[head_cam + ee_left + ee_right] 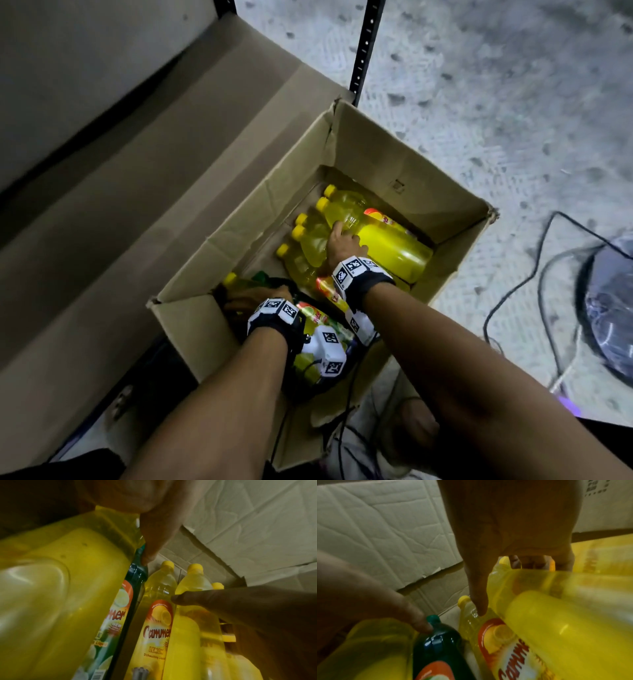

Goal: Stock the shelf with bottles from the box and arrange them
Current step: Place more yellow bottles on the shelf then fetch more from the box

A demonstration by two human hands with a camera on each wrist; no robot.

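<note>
Both forearms low in frame, reaching into cardboard box at centre. Right hand curled round yellow bottle lying atop others; left hand gripping another yellow bottle beside green bottle, lower left.

An open brown cardboard box sits on the pale speckled floor, just in front of a black perforated metal shelf post. Inside it, yellow-capped plastic bottles of yellow liquid lie side by side, with one more yellow bottle lying on top of them. A dark green plastic bottle lies at the near left end. Black cables trail over the floor to the right of the box.
</note>
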